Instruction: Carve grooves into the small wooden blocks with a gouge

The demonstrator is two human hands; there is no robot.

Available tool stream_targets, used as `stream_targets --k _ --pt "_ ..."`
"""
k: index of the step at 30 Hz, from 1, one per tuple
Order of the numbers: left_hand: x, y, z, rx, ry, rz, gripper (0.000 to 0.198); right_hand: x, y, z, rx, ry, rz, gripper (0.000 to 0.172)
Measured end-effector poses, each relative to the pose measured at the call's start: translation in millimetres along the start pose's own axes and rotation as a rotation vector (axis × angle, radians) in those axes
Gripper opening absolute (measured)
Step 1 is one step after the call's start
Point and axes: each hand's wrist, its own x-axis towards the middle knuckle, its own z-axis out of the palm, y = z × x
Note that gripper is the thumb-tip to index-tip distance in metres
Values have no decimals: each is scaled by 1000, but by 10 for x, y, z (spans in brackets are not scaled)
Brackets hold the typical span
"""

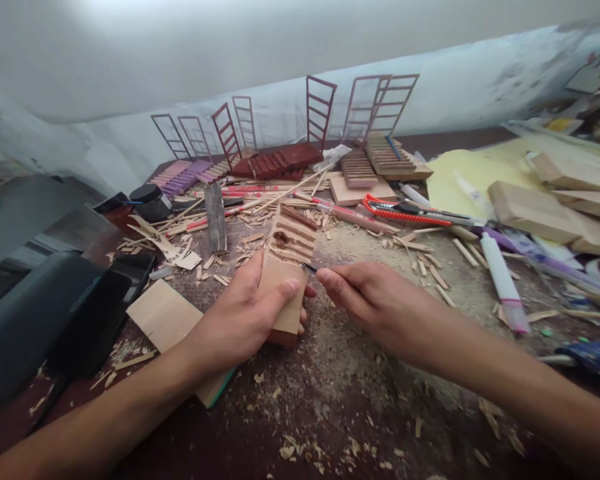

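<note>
My left hand [240,313] grips a pale wooden block [286,267] whose far half is cut into stepped ridges; the thumb lies on its flat near face. My right hand [375,300] is closed in a pinch on a thin carving tool [309,268], whose dark tip touches the block's right edge. Both hands hover just above a dark table [330,413] covered in sawdust and shavings.
A flat wood piece [163,313] and a black case [55,313] lie left. An orange utility knife [405,212], sticks, a white tube [503,280] and wood blocks [535,207] lie right. Small ladder-like frames [320,110] and painted stepped pieces [280,160] stand by the wall.
</note>
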Motion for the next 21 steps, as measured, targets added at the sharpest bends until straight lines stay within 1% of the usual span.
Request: stream_targets --k 4,6,11,14,18,21 --pt "3 3 9 -53 2 -15 34 -29 55 -2 -365 147 -64 45" --pt "8 5 19 -98 5 -19 36 -38 74 -16 -450 170 -75 46" --pt "31 15 23 -218 54 -65 35 -14 62 -108 -384 168 -68 46" --pt "39 14 7 -235 57 -76 33 -1 59 -140 -358 169 -134 42" --pt "38 0 -6 -225 41 -55 33 11 97 -121 -404 127 -178 43" --pt "35 -12 -5 -210 34 -31 33 16 123 -93 -461 92 -135 46"
